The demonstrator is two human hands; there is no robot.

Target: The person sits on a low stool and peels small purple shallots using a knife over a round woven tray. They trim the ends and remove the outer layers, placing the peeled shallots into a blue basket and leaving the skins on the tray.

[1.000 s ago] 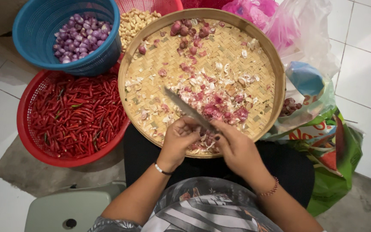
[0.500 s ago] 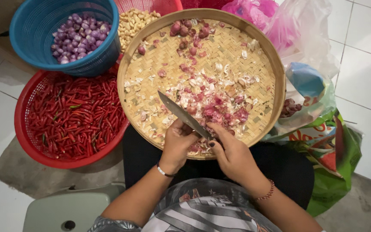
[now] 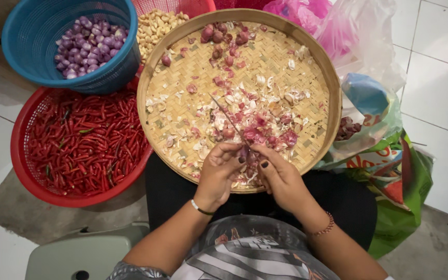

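While the red basket of chillies (image 3: 73, 150) and the blue basket of peeled shallots (image 3: 84, 44) wait on the left, the woven bamboo tray (image 3: 182, 67) sits on the lap to catch skins. Over its near edge, the left hand (image 3: 219, 173) is curled around a knife (image 3: 226, 119), and the right hand (image 3: 281, 176) pinches a shallot (image 3: 246, 153) against the blade. Plastic bags (image 3: 385, 155) slump on the right.

Blue basket (image 3: 105, 78), red chillies (image 3: 84, 140), tan woven tray (image 3: 182, 72).

Small shallot (image 3: 245, 153), thin knife (image 3: 227, 120) above tray
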